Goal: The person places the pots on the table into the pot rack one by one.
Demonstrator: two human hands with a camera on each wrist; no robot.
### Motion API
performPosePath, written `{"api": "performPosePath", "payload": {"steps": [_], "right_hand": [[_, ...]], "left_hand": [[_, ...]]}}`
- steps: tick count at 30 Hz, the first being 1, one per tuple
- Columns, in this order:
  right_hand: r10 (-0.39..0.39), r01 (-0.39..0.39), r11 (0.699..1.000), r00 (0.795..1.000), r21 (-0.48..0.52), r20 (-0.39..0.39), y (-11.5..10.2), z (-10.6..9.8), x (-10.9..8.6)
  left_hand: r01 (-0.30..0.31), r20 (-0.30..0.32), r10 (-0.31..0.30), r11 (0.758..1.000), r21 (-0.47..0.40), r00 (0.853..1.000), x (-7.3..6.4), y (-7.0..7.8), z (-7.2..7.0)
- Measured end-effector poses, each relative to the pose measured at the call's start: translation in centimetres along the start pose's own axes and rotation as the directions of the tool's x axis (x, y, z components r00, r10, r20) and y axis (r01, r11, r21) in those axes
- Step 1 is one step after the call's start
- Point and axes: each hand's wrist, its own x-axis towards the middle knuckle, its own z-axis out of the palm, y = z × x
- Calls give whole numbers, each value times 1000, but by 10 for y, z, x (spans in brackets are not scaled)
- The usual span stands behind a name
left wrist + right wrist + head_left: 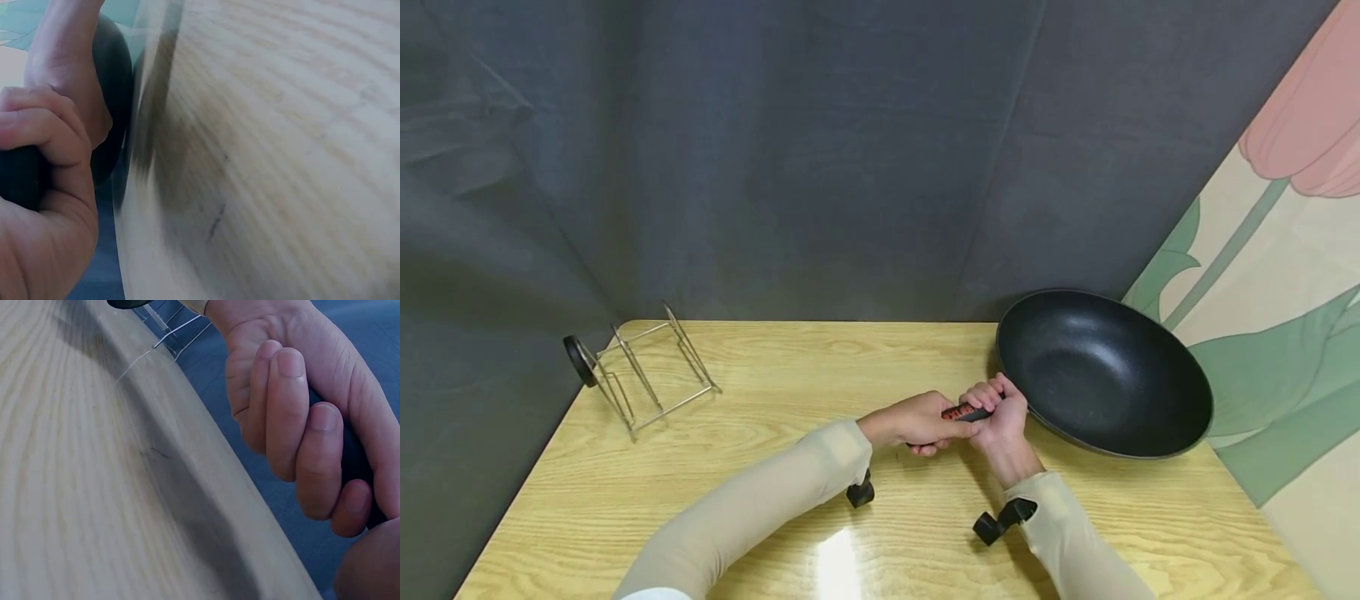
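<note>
A black wok (1097, 375) stands at the right of the table, its dark hollow facing up. Its black handle (966, 412) with red markings points left toward the middle. My left hand (925, 421) grips the handle's free end, fingers curled round it in the right wrist view. Closer to the pan, my right hand (1006, 421) wraps the same handle. The two hands sit side by side. In the left wrist view the wok's side (114, 75) shows beyond the right hand, partly hidden by it.
A metal wire rack (655, 375) with a black round part (580, 361) stands at the table's left back corner. Dark cloth (850, 167) hangs behind the wooden table (820, 367). A flower-patterned panel (1285, 350) rises close beyond the wok on the right.
</note>
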Motion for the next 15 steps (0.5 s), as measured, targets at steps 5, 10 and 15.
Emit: {"api": "performPosePath", "payload": {"steps": [5, 10, 15], "right_hand": [[-6, 6, 1000, 999, -6, 32, -1, -4, -1], [-1, 1, 1000, 996, -7, 84, -3, -8, -3], [19, -17, 1000, 992, -12, 121, -5, -10, -5]], "left_hand": [[-19, -32, 20, 1000, 21, 999, 0, -4, 7], [-35, -73, 39, 998, 57, 997, 1, -6, 16], [-34, -107, 41, 997, 75, 993, -1, -8, 21]]}}
